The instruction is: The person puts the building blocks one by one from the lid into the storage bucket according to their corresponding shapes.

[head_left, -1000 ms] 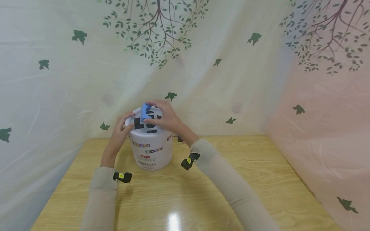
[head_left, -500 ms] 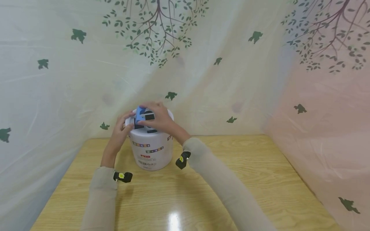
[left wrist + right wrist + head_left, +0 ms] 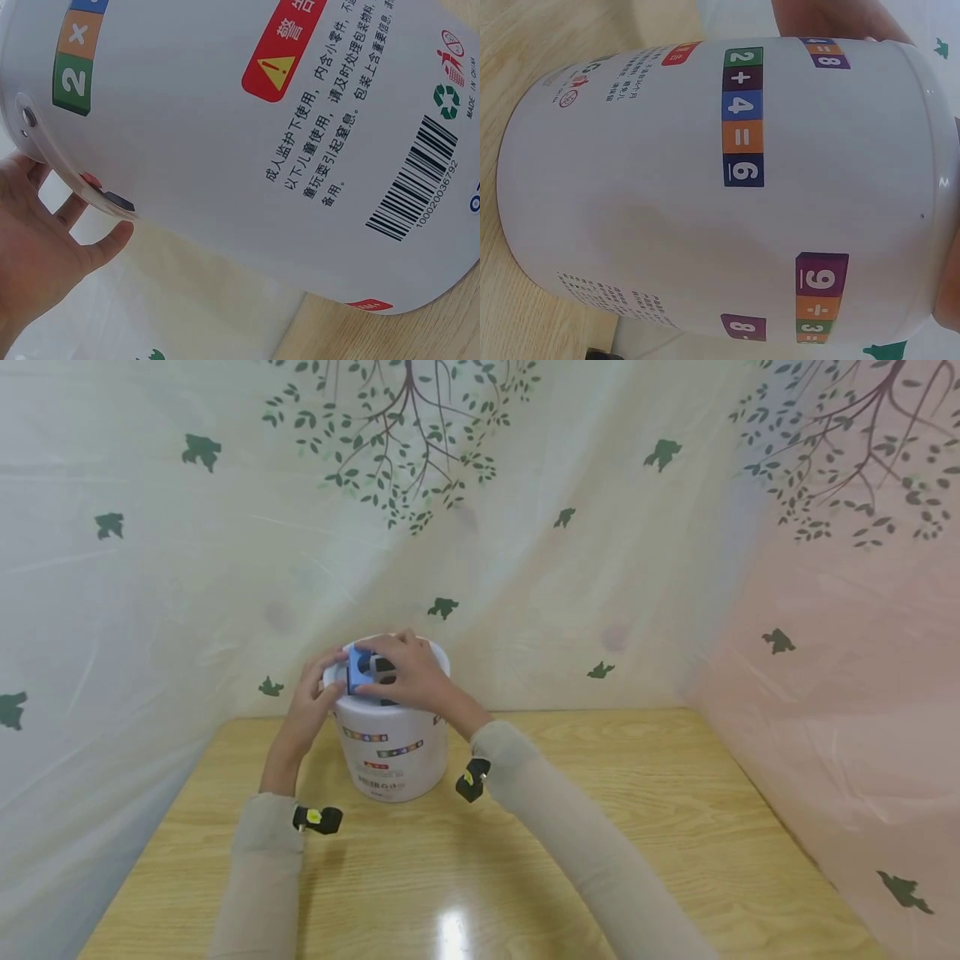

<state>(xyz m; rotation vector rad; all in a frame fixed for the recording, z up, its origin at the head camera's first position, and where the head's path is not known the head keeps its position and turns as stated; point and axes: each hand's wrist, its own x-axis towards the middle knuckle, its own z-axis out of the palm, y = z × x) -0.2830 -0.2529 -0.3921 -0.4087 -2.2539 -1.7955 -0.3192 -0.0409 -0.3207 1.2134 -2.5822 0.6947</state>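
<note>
A white bucket (image 3: 397,756) printed with coloured number tiles stands upright at the back left of the table, its lid (image 3: 360,703) marked with black cut-out shapes. My left hand (image 3: 307,706) grips the left side of the rim, thumb and fingertips bent over the lid's edge; in the left wrist view the hand (image 3: 45,240) is beside the rim and a clear handle end. Between right thumb and fingers, my right hand (image 3: 420,677) pinches a blue arch-shaped block (image 3: 355,670) low over the left of the lid. The right hand covers part of the lid.
The wooden table (image 3: 570,827) extends in front and to the right. A pale curtain (image 3: 547,635) with leaf prints hangs behind. Small black wrist cameras sit on both sleeves, the right one (image 3: 472,779) close to the bucket's right side.
My right hand has moved left and down with the blue block, from the lid's middle to its left side near my left fingers. The left hand and bucket stay in place.
</note>
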